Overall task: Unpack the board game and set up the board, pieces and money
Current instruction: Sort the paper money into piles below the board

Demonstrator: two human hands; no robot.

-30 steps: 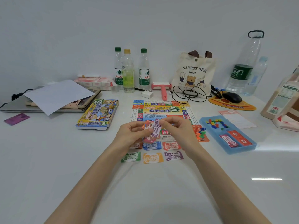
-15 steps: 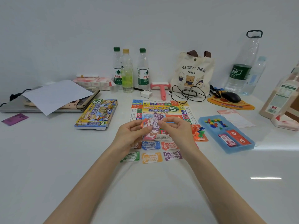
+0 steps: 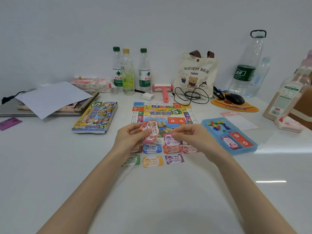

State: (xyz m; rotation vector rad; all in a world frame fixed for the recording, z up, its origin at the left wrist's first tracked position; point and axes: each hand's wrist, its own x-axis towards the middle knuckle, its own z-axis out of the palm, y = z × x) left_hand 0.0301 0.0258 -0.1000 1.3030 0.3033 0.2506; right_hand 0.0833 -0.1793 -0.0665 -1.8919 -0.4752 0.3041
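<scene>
Currently, your left hand [image 3: 133,137] grips the wad of play money [image 3: 151,132] just left of frame centre. Its fingers are curled round the wad with the thumb on top, which presents the top note for peeling. Your right hand [image 3: 189,137] is closed in a pinch on a single purple note [image 3: 170,140], held low over the near edge of the board [image 3: 162,114]. The board lies flat and unfolded at centre.

Below both hands, the sorted piles [image 3: 152,161] lie in two rows on the table, one colour to a pile and just beside one another. This reads as sorting by denomination. A purple pile [image 3: 173,159] sits at the right end of the lower row, close under the pinched note, and I judge that to be its destination.

The blue tray [image 3: 248,149], right of centre, holds the coloured pieces [image 3: 217,125] in its far compartment and the cards [image 3: 236,141] in its near one. None are on the board yet. The game box [image 3: 96,118] lies left of the board, out of the working area.

Finding: money sorting is under way, and the pieces are not yet set out.
</scene>
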